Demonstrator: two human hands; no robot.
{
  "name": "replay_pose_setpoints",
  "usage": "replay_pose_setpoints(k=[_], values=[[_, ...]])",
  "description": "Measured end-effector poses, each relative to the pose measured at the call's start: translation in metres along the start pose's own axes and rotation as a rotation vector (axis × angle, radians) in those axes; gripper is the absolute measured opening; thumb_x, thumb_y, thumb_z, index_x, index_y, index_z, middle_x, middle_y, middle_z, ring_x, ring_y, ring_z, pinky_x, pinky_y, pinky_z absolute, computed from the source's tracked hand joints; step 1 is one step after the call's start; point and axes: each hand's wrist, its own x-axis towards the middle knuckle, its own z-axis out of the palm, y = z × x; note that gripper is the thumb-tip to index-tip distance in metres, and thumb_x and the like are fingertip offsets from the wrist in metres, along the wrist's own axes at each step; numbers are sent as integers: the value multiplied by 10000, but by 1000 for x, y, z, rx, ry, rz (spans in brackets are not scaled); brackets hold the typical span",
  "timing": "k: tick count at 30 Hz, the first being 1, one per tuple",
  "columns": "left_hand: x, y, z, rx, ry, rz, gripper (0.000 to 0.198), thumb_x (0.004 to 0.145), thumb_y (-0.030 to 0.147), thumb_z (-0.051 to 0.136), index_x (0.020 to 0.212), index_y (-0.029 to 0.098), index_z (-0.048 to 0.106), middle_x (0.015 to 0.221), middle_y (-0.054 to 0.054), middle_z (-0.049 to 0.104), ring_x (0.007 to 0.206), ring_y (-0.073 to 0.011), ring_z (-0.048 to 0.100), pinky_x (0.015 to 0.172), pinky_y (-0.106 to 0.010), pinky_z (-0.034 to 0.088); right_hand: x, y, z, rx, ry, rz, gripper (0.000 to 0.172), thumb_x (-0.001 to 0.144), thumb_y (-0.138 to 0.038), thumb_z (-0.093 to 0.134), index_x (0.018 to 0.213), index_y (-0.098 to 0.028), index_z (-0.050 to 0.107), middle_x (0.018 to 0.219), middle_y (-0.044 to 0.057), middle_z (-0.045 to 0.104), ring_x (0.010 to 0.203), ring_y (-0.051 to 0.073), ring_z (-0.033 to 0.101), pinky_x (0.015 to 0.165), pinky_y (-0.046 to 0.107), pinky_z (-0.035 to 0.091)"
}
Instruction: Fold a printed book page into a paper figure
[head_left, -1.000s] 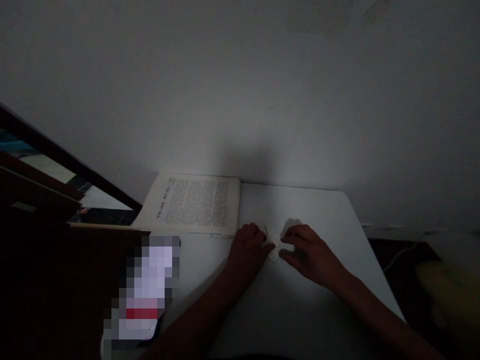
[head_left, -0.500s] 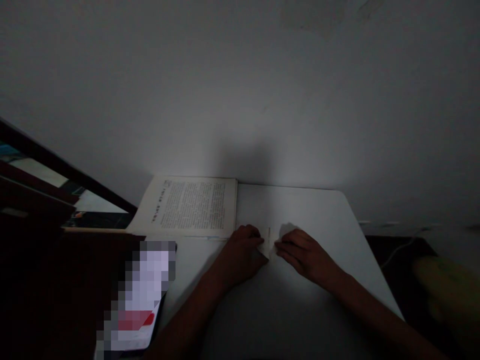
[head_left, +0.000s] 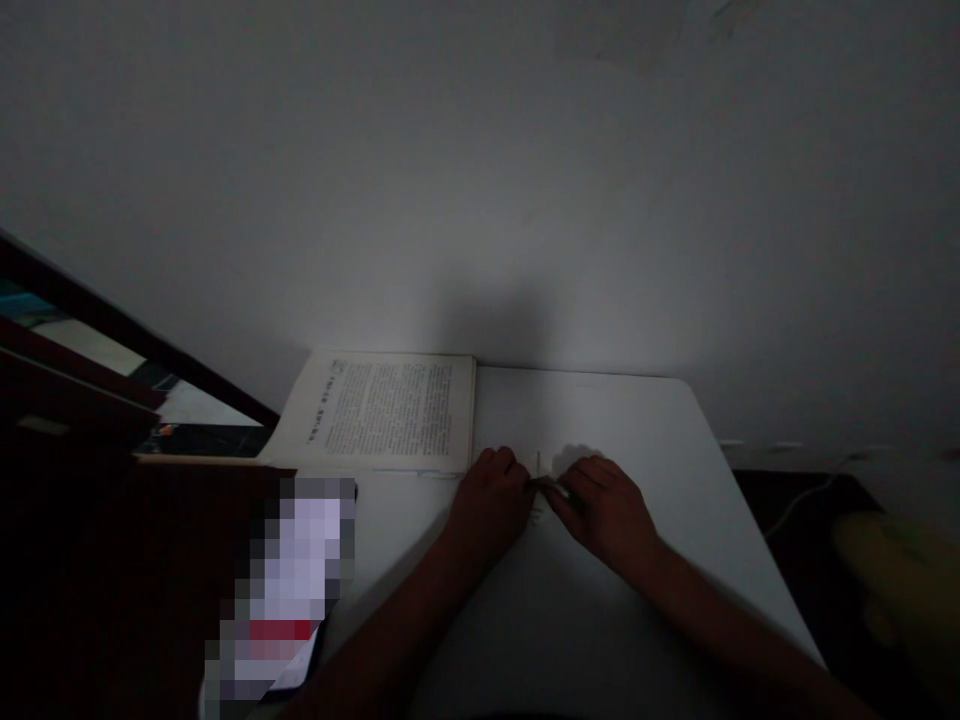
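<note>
Close together over the white table [head_left: 622, 420], both of my hands work on a small pale piece of paper [head_left: 552, 483]. My left hand [head_left: 493, 497] has its fingers curled in and closed at the paper's left end. On the other side, my right hand [head_left: 606, 502] pinches the right end between thumb and fingers. The piece looks raised and bent between the hands; dim light and the fingers hide most of it. Small pale marks or scraps show on the tabletop just below and behind it.
An open book [head_left: 390, 410] with printed text lies at the table's back left, against the wall [head_left: 480, 180]. A lit phone [head_left: 292, 590], its screen blurred out, is at the left edge. Beyond the right edge are a pale cable [head_left: 795, 503] and a yellowish object [head_left: 892, 570].
My left fingers have curled tighter, and my right hand has turned and moved slightly left. The paper piece, flatter before, now stands tilted between them.
</note>
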Motion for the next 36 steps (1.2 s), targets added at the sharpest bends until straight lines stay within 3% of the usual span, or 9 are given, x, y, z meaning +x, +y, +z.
replay_pose_setpoints(k=[6, 11, 15, 19, 22, 26, 31, 34, 36], values=[[1, 1, -3, 61, -68, 2, 141, 817, 92, 489, 791, 138, 620, 802, -66, 555, 760, -179, 488, 716, -309, 456, -1, -8, 0, -19, -16, 93, 202, 854, -256, 498, 732, -155, 623, 711, 73, 587, 728, 204, 532, 738, 353, 453], [-1, 2, -6, 52, -95, -15, 226, 774, 10, 446, 855, 136, 614, 856, -77, 560, 782, -184, 493, 727, -311, 455, -6, -4, -3, 48, -42, 145, 160, 841, -191, 491, 870, -148, 642, 800, 82, 599, 784, 210, 544, 776, 363, 475], [-2, -2, -6, -22, -54, -4, 189, 785, 40, 454, 807, 148, 607, 828, -68, 562, 785, -177, 513, 733, -300, 454, -7, 0, -4, 158, 20, 166, 192, 832, -209, 517, 987, -152, 614, 869, 85, 615, 847, 212, 557, 813, 373, 477], [-3, -4, -3, -174, 65, -57, 78, 791, 111, 489, 786, 153, 554, 800, -57, 570, 759, -166, 538, 707, -286, 452, -2, -1, -7, 274, 135, 281, 395, 786, -339, 606, 1134, -168, 533, 952, 88, 620, 883, 219, 565, 812, 393, 479], [-3, -1, 0, -286, 126, -177, 28, 795, 179, 507, 788, 174, 480, 716, -21, 559, 664, -149, 544, 629, -268, 445, 2, -7, -6, 352, 158, 346, 338, 758, -382, 632, 1028, -185, 580, 875, 67, 636, 798, 206, 583, 747, 375, 495], [-4, 7, 4, -456, 138, -244, 175, 801, 223, 513, 939, 192, 408, 676, 21, 562, 593, -132, 557, 571, -246, 441, 3, -12, -3, 398, 171, 259, 114, 797, -289, 585, 856, -203, 632, 781, 47, 653, 758, 193, 596, 717, 350, 490], [-5, 11, 1, -459, 203, -197, 483, 833, 225, 481, 1262, 187, 264, 846, -23, 606, 720, -146, 588, 677, -286, 483, 1, -7, -5, 321, 289, 104, 163, 799, -176, 559, 943, -204, 628, 823, 48, 671, 779, 184, 602, 755, 363, 468], [-6, 10, -1, -336, 295, -138, 480, 799, 201, 516, 1248, 200, 347, 1074, -91, 526, 956, -187, 543, 806, -328, 473, -1, -6, -9, 245, 311, 22, 216, 782, -157, 570, 984, -202, 629, 865, 65, 656, 824, 197, 586, 752, 374, 456], [-6, 9, -2, -273, 297, -114, 428, 768, 173, 538, 1182, 198, 433, 1125, -102, 474, 979, -196, 516, 825, -338, 467, -2, -6, -11, 207, 289, -12, 222, 774, -143, 572, 980, -197, 634, 875, 73, 643, 837, 204, 570, 751, 380, 447]])
